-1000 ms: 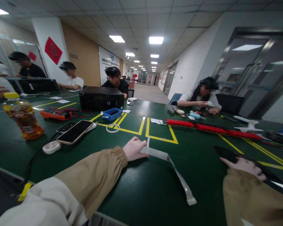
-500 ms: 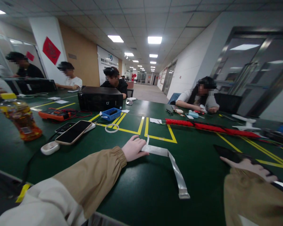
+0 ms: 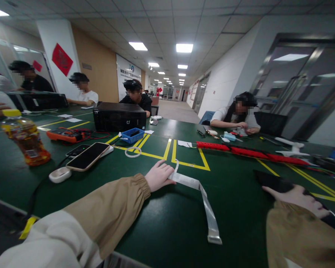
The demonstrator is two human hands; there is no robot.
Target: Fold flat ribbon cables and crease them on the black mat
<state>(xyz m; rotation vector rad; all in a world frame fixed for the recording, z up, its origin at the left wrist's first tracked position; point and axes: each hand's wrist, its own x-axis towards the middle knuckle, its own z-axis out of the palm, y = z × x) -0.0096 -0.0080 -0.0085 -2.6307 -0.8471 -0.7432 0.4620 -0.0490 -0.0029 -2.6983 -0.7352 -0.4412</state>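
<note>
Green tabletop (image 3: 162, 230), marked out with yellow tape, spreads under ceiling lights, and near its middle lies a flat grey ribbon cable (image 3: 194, 182). It looks very light and limp across its width, springy along its folds and rather slick, so it would probably slide or twist if pinched loosely; a hard crease or a tug could likely harm it. Its wider, stiffer plug end (image 3: 214, 239) seems the surest place to take hold, with the flat band near the fold as second choice. Taking the left hand (image 3: 159, 176) as the dial's centre and 12 as straight ahead, the cable leaves the fingers towards 4 o'clock, bends, and runs down to that plug at about 5; a short pale tail (image 3: 176, 166) pokes up at 1. That left hand is narrowed, thumb and fingers pinching the cable's near end just above the table. Well apart, at 3 o'clock of the cable, the right hand (image 3: 303, 201) curls over a dark flat slab (image 3: 272, 181); whether it grips or merely rests there, I cannot tell. Farther out from the left hand, a white ring (image 3: 133, 152) sits at 11 o'clock, a phone (image 3: 88, 157) at 10, a blue tray (image 3: 132, 140) towards 11, and a red strip (image 3: 214, 146) at 2.
</note>
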